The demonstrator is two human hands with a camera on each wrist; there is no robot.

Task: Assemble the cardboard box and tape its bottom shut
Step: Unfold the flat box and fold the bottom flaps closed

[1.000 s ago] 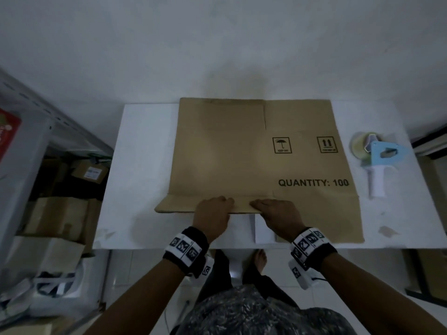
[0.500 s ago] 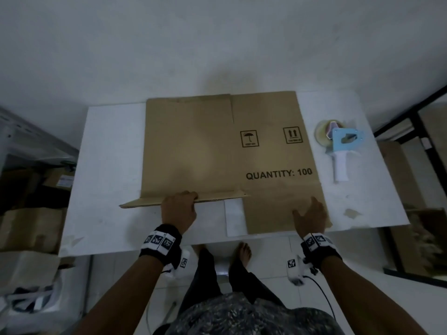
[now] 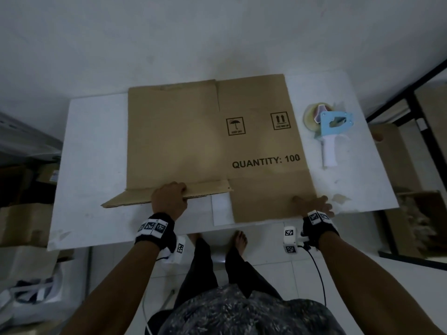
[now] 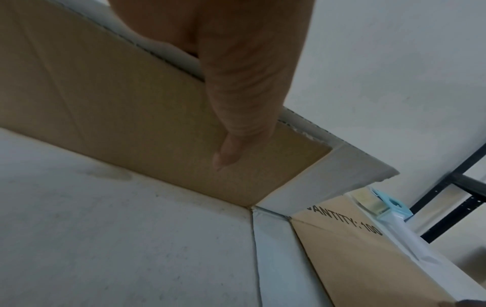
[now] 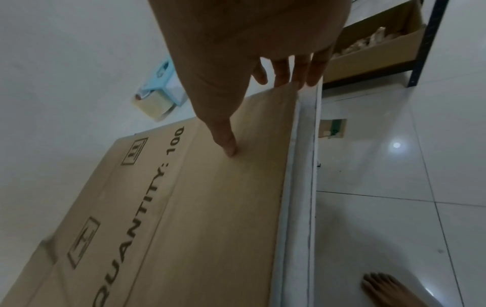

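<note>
A flattened brown cardboard box (image 3: 193, 141) printed "QUANTITY: 100" lies on the white table (image 3: 96, 153). My left hand (image 3: 173, 192) grips the near left flap (image 4: 118, 103) and holds it lifted off the table. The thumb (image 4: 236, 124) presses its underside, and the fingers curl over the top. My right hand (image 3: 314, 204) rests at the near right corner of the box (image 5: 197, 207). Its thumb (image 5: 223, 133) lies on the cardboard and its fingers reach straight past the right edge. A blue and white tape dispenser (image 3: 331, 126) lies on the table to the right of the box.
A white sheet (image 3: 221, 209) pokes out under the box at the table's near edge. Cardboard boxes (image 3: 24, 221) are stacked on the floor to the left. A black-framed shelf (image 3: 411, 97) with a box stands to the right. My bare feet (image 3: 239, 238) are under the near edge.
My right hand slid from beside the left hand out to the box's near right corner. The left hand has raised the near left flap higher.
</note>
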